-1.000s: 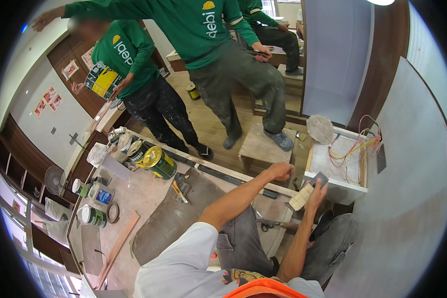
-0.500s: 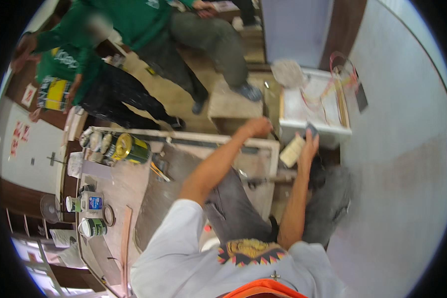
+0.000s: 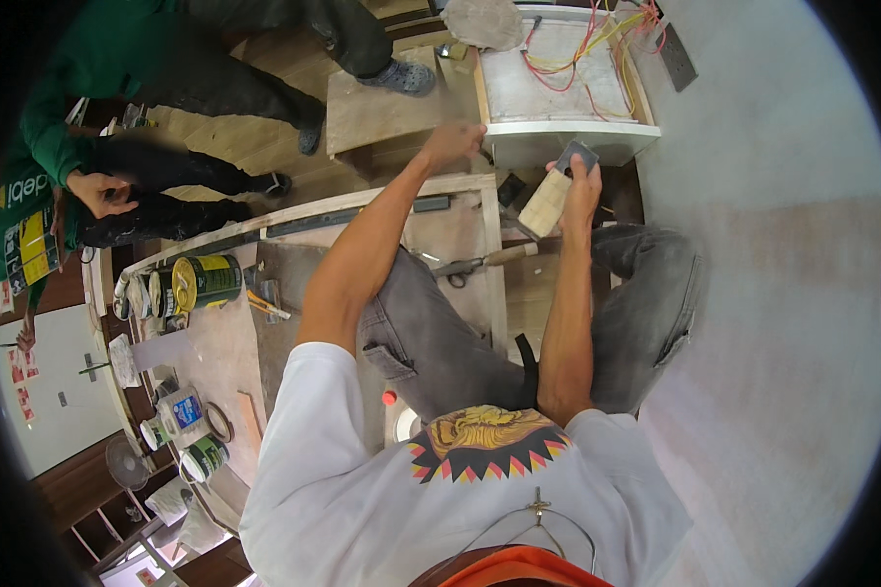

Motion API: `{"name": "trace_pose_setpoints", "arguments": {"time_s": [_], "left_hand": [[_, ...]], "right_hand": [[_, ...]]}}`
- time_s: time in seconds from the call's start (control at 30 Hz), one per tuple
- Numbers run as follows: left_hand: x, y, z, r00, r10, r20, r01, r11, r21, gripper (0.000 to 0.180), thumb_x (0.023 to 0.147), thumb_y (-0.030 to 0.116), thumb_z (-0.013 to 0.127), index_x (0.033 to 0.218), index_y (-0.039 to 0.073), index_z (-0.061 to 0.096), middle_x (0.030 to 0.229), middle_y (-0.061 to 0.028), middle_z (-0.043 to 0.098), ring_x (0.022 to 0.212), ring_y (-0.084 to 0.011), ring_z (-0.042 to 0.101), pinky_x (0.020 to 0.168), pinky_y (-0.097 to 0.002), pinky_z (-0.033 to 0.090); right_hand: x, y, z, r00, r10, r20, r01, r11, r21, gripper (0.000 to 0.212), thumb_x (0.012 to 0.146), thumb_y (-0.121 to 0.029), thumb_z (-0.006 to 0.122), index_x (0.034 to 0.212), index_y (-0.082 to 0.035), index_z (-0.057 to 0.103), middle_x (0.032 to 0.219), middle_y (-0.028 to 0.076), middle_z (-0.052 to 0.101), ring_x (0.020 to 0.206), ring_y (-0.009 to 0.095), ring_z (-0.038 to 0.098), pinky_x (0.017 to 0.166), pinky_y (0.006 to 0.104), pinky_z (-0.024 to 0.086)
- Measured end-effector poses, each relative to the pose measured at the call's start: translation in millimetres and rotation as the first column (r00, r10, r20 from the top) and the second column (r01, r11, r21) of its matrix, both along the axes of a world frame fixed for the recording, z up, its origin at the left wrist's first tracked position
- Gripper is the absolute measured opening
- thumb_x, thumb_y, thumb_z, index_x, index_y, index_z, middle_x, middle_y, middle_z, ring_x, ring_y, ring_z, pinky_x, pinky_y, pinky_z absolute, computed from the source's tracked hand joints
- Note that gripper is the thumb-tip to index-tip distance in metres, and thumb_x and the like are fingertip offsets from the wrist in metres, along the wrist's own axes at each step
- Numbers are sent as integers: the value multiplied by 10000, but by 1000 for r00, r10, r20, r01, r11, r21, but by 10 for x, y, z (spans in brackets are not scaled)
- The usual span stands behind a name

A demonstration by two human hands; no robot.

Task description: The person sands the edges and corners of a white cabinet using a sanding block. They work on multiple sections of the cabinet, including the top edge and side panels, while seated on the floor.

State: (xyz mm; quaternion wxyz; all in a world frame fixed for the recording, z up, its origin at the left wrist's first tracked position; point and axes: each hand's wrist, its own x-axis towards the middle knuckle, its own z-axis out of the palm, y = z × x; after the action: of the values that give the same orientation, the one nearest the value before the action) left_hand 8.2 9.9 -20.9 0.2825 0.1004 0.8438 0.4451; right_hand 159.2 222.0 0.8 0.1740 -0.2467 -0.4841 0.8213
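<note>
My right hand point(image 3: 581, 196) grips a pale cream block point(image 3: 544, 204) and a flat grey piece point(image 3: 577, 157) together. The block points down to the left, while the grey piece sticks up past my thumb; its exact kind is unclear. My left hand point(image 3: 452, 145) is closed, reaching out beside the front left corner of a white open box point(image 3: 597, 144). A small dark thing shows at its fingertips, too little visible to name. Both hands are in front of the box. Red and yellow wires point(image 3: 597, 59) lie loose over its top.
A wooden-framed workbench point(image 3: 494, 254) on my left carries cans point(image 3: 206, 282), tubs point(image 3: 204, 458), a tape roll point(image 3: 218, 422) and a wooden-handled tool point(image 3: 489, 260). A grey wall point(image 3: 754, 293) rises on my right. Two people in green point(image 3: 98, 59) stand ahead left, near a plywood box point(image 3: 382, 103).
The view has shifted, so the box and bench sit higher and further left. My right hand now shows more of the grey piece. A co-worker's hand hangs lower at the left.
</note>
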Motion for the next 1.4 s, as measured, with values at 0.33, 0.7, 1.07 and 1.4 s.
{"name": "trace_pose_setpoints", "arguments": {"time_s": [0.33, 0.7, 1.07, 1.4], "left_hand": [[-133, 68, -78, 987, 113, 118, -130, 979, 155, 291, 935, 251, 647, 1001, -18, 735, 842, -73, 733, 774, -163, 702, 748, -321, 550], [138, 141, 918, 993, -15, -113, 37, 980, 197, 371, 999, 348, 607, 1148, 19, 689, 1000, -67, 722, 925, -155, 663, 829, -312, 513], [652, -569, 1904, 962, 93, -256, -9, 950, 313, 275, 993, 272, 660, 1009, 3, 715, 896, -36, 692, 862, -111, 629, 790, -286, 513], [1230, -1280, 3134, 791, 448, -417, -168, 814, 556, 378, 1078, 286, 491, 1130, -45, 665, 964, -79, 713, 853, -140, 683, 873, -275, 546]], "right_hand": [[-40, -37, -103, 995, 64, 82, -65, 998, 8, 180, 1018, -184, 515, 1133, -46, 534, 811, 140, 695, 592, 187, 632, 535, 314, 523], [-12, -216, 155, 952, 307, -9, -307, 952, 7, 205, 1025, -236, 566, 1133, -62, 570, 806, 92, 678, 600, 142, 633, 501, 290, 521], [-135, -1039, 1252, 711, 652, -264, -609, 758, 232, 301, 1034, -245, 558, 1257, -43, 577, 947, 41, 666, 746, 120, 652, 595, 274, 522], [-239, -1709, 3904, 298, 861, -413, -664, 498, 558, 286, 1013, -232, 564, 1205, -28, 619, 1022, 82, 656, 986, 155, 630, 872, 321, 504]]}}
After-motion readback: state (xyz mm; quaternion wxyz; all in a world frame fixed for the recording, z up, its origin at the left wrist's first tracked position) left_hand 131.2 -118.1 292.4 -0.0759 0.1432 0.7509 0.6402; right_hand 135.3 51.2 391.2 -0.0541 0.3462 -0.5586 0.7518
